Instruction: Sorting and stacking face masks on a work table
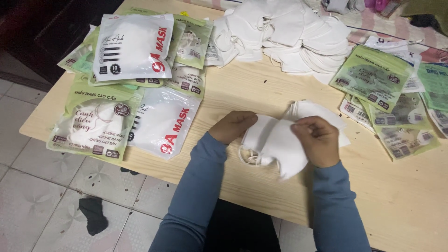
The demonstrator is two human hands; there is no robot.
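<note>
Together, the left hand (232, 126) and right hand (318, 140) clench their fingers on a small stack of white folded cloth face masks (280, 142), held just above the pale wooden table (242, 88), between green-and-white mask packets (140, 93).

I see masks (280, 144) soft matt white cloth | packets (163, 121) at 10 o'clock glossy plastic | table (242, 88) smooth pale wood-grain

I see white masks (280, 140) in my hands, blue sleeves (198, 186), a pale wood-grain table (242, 88), green and white packets (98, 119) with red lettering, a white mask heap (289, 37), and grey-white floral floor tiles (28, 205).
</note>
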